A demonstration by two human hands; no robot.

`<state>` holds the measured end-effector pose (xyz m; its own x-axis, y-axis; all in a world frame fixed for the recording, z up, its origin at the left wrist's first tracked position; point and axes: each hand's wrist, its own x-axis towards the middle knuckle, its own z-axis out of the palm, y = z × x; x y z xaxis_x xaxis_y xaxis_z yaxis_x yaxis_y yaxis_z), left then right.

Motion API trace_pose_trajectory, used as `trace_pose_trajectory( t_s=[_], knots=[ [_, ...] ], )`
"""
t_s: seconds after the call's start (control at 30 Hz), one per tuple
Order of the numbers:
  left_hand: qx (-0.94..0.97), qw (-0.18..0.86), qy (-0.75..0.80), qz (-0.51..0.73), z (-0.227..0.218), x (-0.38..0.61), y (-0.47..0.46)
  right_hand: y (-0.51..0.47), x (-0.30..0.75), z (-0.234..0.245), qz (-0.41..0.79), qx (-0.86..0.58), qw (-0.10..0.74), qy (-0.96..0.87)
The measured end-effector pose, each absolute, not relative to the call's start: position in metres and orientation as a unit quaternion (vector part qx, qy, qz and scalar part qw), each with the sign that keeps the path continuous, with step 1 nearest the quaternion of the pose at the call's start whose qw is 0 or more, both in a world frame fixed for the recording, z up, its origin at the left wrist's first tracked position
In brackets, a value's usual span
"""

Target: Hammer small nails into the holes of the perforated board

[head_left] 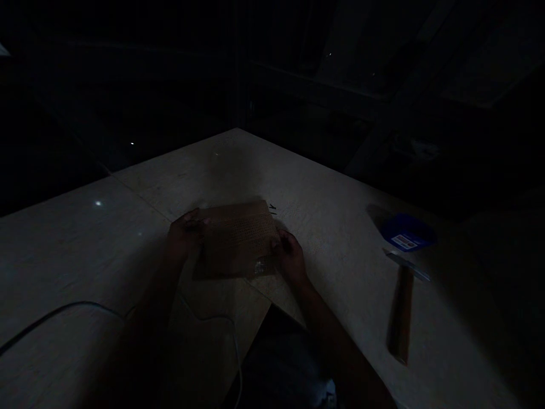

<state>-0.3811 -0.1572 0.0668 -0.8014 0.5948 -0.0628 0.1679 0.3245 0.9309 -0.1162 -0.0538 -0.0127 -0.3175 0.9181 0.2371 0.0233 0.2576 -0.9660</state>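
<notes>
My left hand [184, 232] pinches the brown panel [236, 236] at nine o'clock — right hand [290, 251] at three. Wood-handled tool [401, 315] at four o'clock.

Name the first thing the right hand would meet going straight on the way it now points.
The flat brown rectangular sheet with small dark marks, whose right edge the right hand touches; whether the hand would pass over or under is unclear in this dim view.
</notes>
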Motion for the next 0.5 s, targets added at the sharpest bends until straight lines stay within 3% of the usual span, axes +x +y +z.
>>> trace_pose_trajectory(
  t_s=[0.13, 0.5],
  knots=[
    [0.293, 0.138, 0.829, 0.455, 0.059, -0.384, -0.156, -0.055, -0.115, -0.013, 0.454, -0.346, 0.456, -0.683],
    [0.359, 0.136, 0.825, 0.415, 0.047, -0.377, -0.153, -0.054, -0.11, -0.019, 0.357, -0.364, 0.426, -0.747]
  ],
)
